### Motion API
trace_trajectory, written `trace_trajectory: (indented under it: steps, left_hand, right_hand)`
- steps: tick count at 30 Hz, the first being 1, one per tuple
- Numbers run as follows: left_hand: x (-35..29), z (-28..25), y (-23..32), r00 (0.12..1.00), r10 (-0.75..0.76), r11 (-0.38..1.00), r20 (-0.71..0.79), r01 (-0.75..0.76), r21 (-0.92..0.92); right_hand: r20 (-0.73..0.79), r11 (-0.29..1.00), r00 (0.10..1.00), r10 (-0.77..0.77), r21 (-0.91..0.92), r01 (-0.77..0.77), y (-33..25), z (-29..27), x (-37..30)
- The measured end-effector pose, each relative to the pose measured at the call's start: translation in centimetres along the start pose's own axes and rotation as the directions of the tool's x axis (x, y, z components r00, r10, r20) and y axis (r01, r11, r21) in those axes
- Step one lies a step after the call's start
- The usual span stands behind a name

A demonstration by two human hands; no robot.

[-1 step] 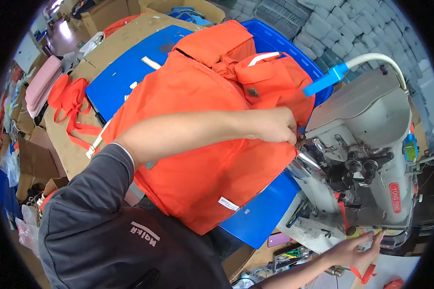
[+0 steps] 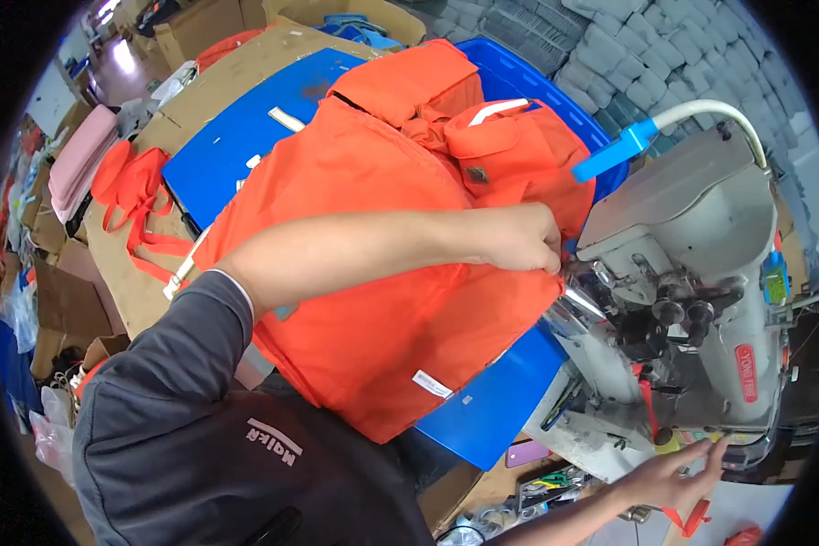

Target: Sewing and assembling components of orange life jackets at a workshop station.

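Note:
A large piece of orange fabric (image 2: pixel 382 332), sewn like a bag or cover with a small white label, spreads across the blue tabletop (image 2: pixel 482 414). My left hand (image 2: pixel 523 238) is closed on its right edge, beside the needle area of a grey sewing machine (image 2: pixel 733 337). My left forearm lies across the cloth. At the lower right, my right hand (image 2: pixel 669 480) reaches to the near end of the machine with its fingers stretched apart. A red strap (image 2: pixel 698 517) hangs just below those fingers; whether they touch it I cannot tell.
Behind the fabric stands a blue plastic crate (image 2: pixel 510 68) with more orange pieces over it. A blue-headed lamp (image 2: pixel 619 150) juts over the machine. Red webbing (image 2: pixel 132 187) lies at the left on cardboard. Tools (image 2: pixel 551 482) sit below the table edge.
The fabric's right corner has shifted very slightly toward the machine. My right hand has moved a touch; my left hand stays in place.

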State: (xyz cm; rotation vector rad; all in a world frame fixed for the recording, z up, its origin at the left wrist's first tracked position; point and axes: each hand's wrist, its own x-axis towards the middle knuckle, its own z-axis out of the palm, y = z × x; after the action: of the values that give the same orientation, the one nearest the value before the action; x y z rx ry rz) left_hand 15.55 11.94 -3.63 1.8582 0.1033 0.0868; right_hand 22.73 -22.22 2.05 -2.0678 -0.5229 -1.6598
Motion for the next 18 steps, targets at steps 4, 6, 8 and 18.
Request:
trace_trajectory:
  steps: [4,6,8,18]
  left_hand:
    - [-0.5,0.1,-0.9,1.000,-0.008,1.000,-0.001,0.007,-0.027]
    - [-0.6,0.3,-0.6,1.000,-0.012,1.000,0.004,0.012,-0.021]
    - [-0.6,0.0,-0.7,0.999,-0.027,1.000,-0.020,0.027,-0.005]
    - [3.8,-2.6,0.7,0.967,0.202,0.873,-0.153,-0.107,0.476]
  right_hand:
    - [0.028,0.964,0.970,0.243,0.103,-0.245,-6.6,-2.9,4.6]
    - [0.097,0.916,0.950,0.296,0.254,-0.311,-8.7,-3.3,2.3]
    - [0.520,0.760,0.842,0.146,0.486,-0.432,-10.3,-2.2,-2.6]
    - [0.959,0.047,0.266,0.097,0.262,-0.964,-16.0,5.1,-11.5]
